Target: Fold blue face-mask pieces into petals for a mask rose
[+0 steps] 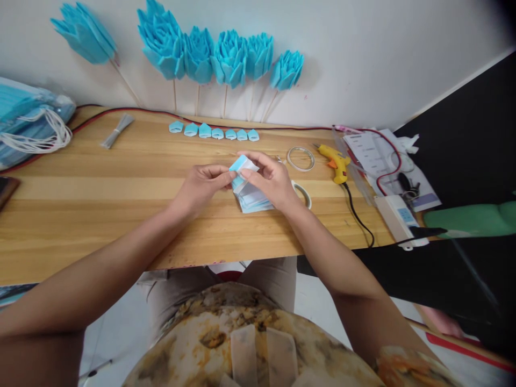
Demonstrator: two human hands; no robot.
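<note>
Between my two hands is a small folded blue-and-white piece of mask fabric (238, 171). My left hand (205, 185) pinches its left edge between thumb and fingers. On the other side, my right hand (274, 180) grips it with the thumb in front and the fingers behind. Just below, a stack of pale blue and white fabric pieces (253, 200) lies on the table, partly covered by my right hand. Several small folded blue petals (205, 130) stand in a row farther back.
Blue fabric flowers (229, 56) on sticks lean along the wall. At right are a tape roll (300, 159), a yellow glue gun (336, 164), a power strip (401, 220) and a green bottle (471, 219). Bagged masks (32, 121) and a wire bundle (116, 131) lie left.
</note>
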